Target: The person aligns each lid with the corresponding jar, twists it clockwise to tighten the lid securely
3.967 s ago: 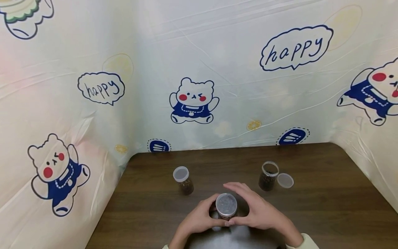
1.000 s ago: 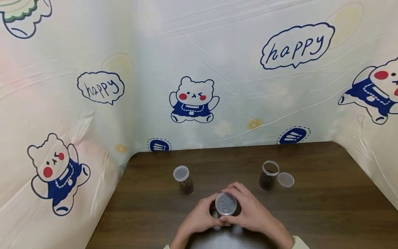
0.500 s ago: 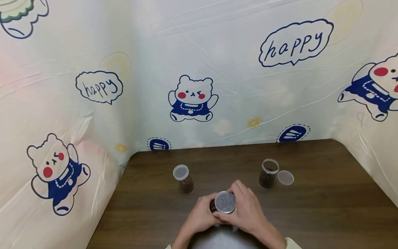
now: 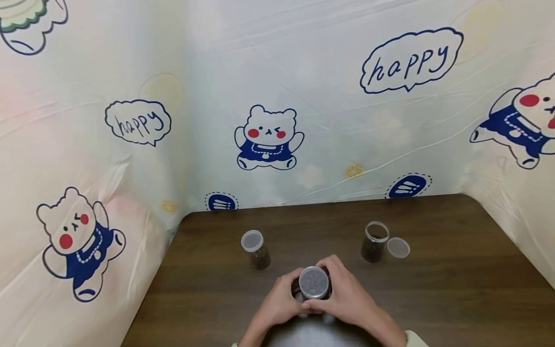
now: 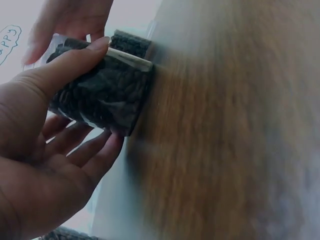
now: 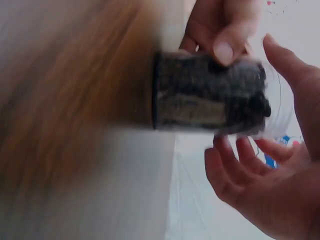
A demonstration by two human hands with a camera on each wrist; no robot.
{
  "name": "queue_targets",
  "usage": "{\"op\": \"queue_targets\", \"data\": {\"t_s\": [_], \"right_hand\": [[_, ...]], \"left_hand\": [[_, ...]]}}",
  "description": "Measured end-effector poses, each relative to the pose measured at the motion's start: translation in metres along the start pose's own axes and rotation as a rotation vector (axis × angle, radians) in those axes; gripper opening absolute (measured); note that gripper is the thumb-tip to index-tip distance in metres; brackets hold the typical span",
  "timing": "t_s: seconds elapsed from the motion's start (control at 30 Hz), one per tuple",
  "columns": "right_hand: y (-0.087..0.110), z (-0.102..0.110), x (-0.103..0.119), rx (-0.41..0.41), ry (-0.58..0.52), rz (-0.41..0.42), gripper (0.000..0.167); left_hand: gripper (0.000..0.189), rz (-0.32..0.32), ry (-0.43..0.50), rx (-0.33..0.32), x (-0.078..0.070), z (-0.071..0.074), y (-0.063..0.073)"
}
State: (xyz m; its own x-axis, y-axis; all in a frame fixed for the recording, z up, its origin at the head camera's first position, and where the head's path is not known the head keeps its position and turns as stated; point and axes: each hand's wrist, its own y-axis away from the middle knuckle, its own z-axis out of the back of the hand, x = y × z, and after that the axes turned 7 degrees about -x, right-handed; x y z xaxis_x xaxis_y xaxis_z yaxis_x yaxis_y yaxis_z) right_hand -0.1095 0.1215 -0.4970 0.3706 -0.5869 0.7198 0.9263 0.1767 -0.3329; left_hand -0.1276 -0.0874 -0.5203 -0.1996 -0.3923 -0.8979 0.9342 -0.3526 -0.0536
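Note:
A clear jar of dark beans or seeds [image 5: 120, 90] stands upright on the table under both hands, its translucent lid [image 4: 314, 282] facing up. My left hand [image 4: 282, 299] grips the jar body, thumb across the near side and fingers round the other side. My right hand [image 4: 349, 296] curves round the top of the jar at the lid, its thumb along the near rim and its fingers on the far right side. In the right wrist view, the right fingertips [image 6: 220, 147] lie along the jar's side, near the lid end, and the jar is blurred.
On the left stands a lidded jar [image 4: 256, 249] with brown contents. A lidless jar [image 4: 374, 242] with dark contents stands at the right, a loose translucent lid [image 4: 398, 247] lying beside it. Printed cloth [image 4: 269, 72] surrounds the brown wooden table [image 4: 451, 270] at the back and sides.
My right hand's fingers, spread wide off the jar earlier, have closed in round the lid. They turned leftward with it, then came slightly back right. My left hand keeps its hold.

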Motion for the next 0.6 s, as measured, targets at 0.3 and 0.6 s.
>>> {"op": "queue_targets", "data": {"t_s": [0.3, 0.6], "right_hand": [[0.003, 0.002, -0.014, 0.054, -0.044, 0.073, 0.068], [-0.001, 0.009, -0.011, 0.043, -0.109, 0.084, 0.063]], "left_hand": [[0.071, 0.051, 0.043, 0.01, 0.003, 0.002, 0.002], [0.068, 0.033, 0.158, 0.006, -0.005, 0.004, -0.001]]}}
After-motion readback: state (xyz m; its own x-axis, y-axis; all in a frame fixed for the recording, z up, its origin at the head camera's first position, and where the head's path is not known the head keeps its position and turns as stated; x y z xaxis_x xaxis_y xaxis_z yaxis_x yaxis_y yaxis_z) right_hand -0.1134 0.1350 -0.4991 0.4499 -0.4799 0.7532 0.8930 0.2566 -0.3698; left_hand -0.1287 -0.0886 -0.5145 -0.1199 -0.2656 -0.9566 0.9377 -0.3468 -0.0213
